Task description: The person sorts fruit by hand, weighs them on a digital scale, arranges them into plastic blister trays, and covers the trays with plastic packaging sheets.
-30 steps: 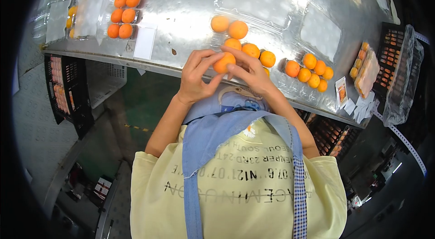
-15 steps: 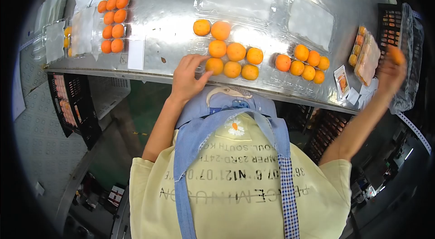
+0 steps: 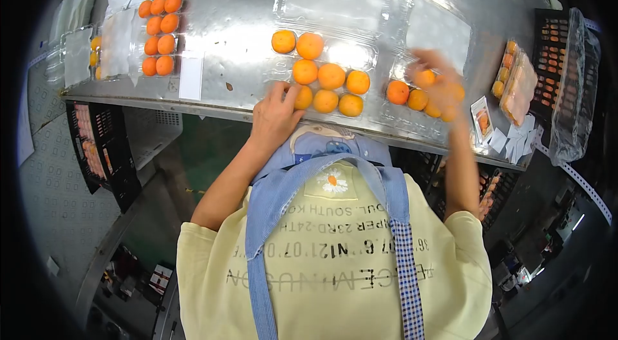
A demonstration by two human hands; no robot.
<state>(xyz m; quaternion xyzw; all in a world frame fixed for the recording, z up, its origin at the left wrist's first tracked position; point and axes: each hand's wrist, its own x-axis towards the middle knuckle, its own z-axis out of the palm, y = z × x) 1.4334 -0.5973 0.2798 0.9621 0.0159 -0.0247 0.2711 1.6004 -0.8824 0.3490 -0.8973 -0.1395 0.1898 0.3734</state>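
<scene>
By the bench's [image 3: 225,44] near edge, a clear plastic tray [image 3: 349,54] looks part-filled: eight round orange fruits [image 3: 331,76], far-right space bare. The left hand [image 3: 273,118] curls against the near-left fruit; pinching, I cannot tell. The right hand [image 3: 446,87], blurred, grip unclear, has moved from the bench's right edge to above another fruit-filled clear tray [image 3: 404,117].

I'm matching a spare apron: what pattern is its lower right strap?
The lower right strap is blue-and-white checked; head view.
</scene>
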